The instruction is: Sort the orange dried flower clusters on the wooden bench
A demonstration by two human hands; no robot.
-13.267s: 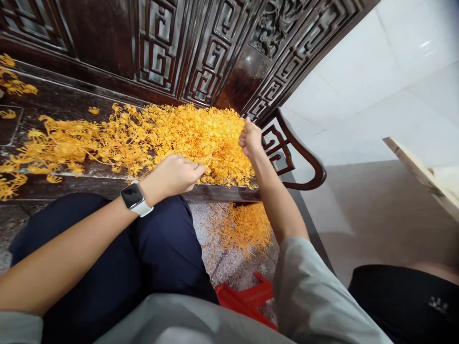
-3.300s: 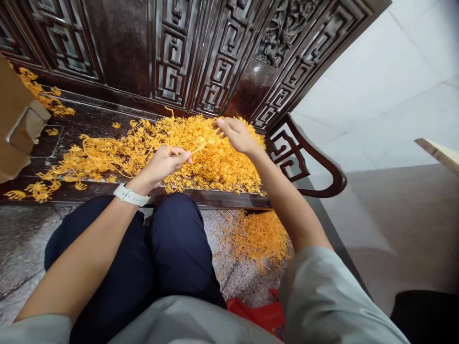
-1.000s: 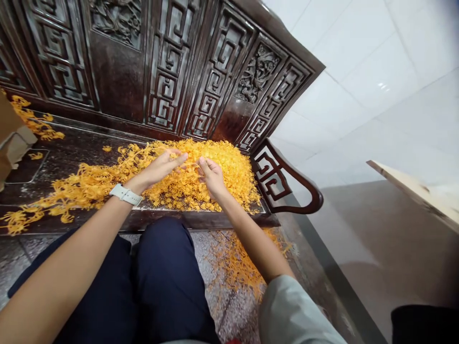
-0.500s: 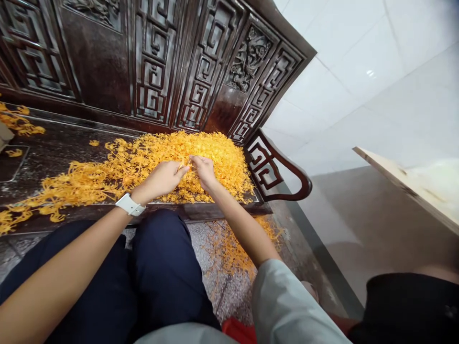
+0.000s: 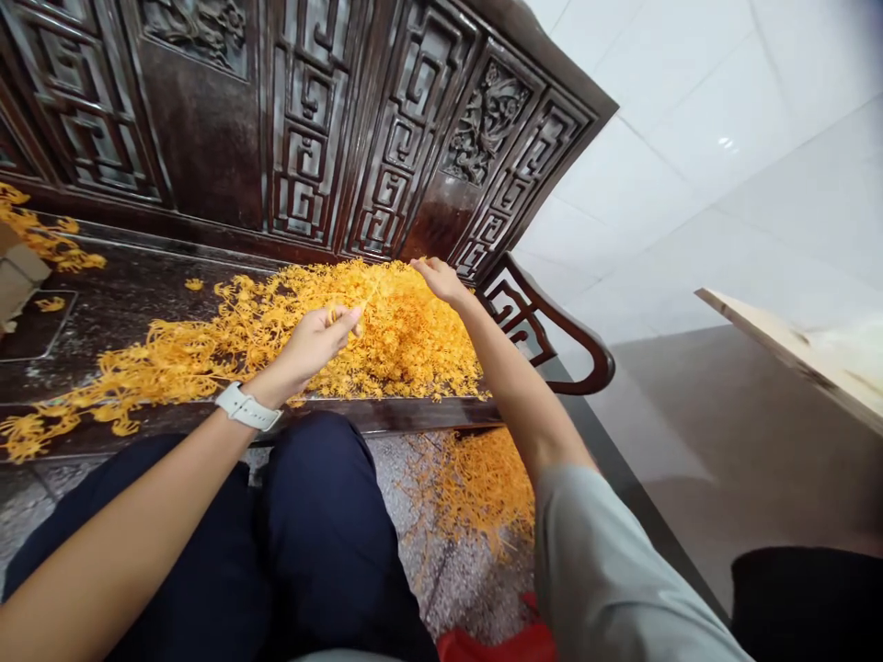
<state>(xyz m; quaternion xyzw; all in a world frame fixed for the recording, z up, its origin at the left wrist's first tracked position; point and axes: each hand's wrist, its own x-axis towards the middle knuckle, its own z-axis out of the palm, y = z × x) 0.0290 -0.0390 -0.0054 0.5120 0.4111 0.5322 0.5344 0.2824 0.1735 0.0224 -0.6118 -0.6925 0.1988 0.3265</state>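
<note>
My left hand (image 5: 321, 340), wearing a pale watch (image 5: 246, 407) at the wrist, is closed in front of the pile. It pinches a yellow plastic flower piece, whose thin stem (image 5: 372, 293) sticks up past the fingertips; a bit of yellow also shows between the fingers. My right hand (image 5: 441, 279) hovers over the back right of the pile, fingers stretched out, and nothing shows in it. Beneath both hands lies a large heap of yellow-orange plastic flower pieces (image 5: 407, 340) with spidery petals, trailing off leftward along the dark wooden bench seat (image 5: 148, 294).
Behind the heap rises the bench's carved back (image 5: 213, 147), with a curved armrest (image 5: 600, 368) at the right end. Thin orange stems (image 5: 475, 483) cover the floor below. A cardboard box (image 5: 20, 271) stands at left, a wooden board (image 5: 779, 354) at right. Something red (image 5: 497, 644) lies low.
My right hand has moved away from my left, up and to the right over the heap, its fingers now stretched. The left hand stays nearly in place. The view has shifted slightly.
</note>
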